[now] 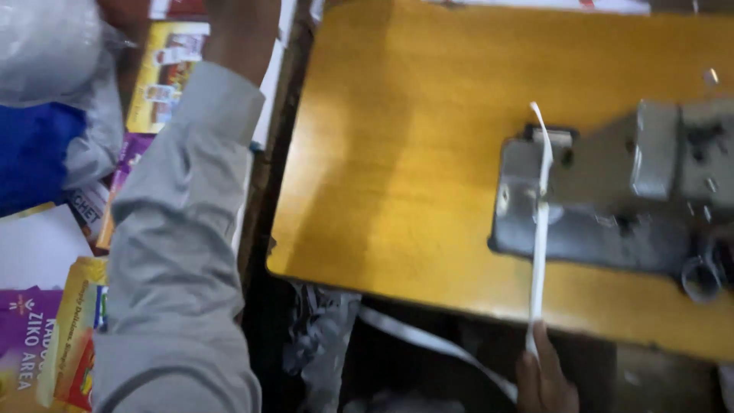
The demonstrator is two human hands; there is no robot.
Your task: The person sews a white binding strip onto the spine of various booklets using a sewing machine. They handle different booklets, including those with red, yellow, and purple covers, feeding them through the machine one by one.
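Left hand (241, 30) cut off at top edge, right hand (544, 378) partly below frame, sewing machine (612, 191) blurred

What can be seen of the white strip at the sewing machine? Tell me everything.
The white strip is narrow, flat and tape-like, probably fabric or elastic. It runs nearly straight from behind the grey sewing machine's head, down across the machine and past the edge of the wooden table. The right hand pinches its lower end, holding it taut.

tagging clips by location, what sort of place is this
Probably a small sewing workshop. A grey metal sewing machine sits on a yellow-brown wooden table, the right hand holds a white strip running through it, and colourful printed packets lie beside.
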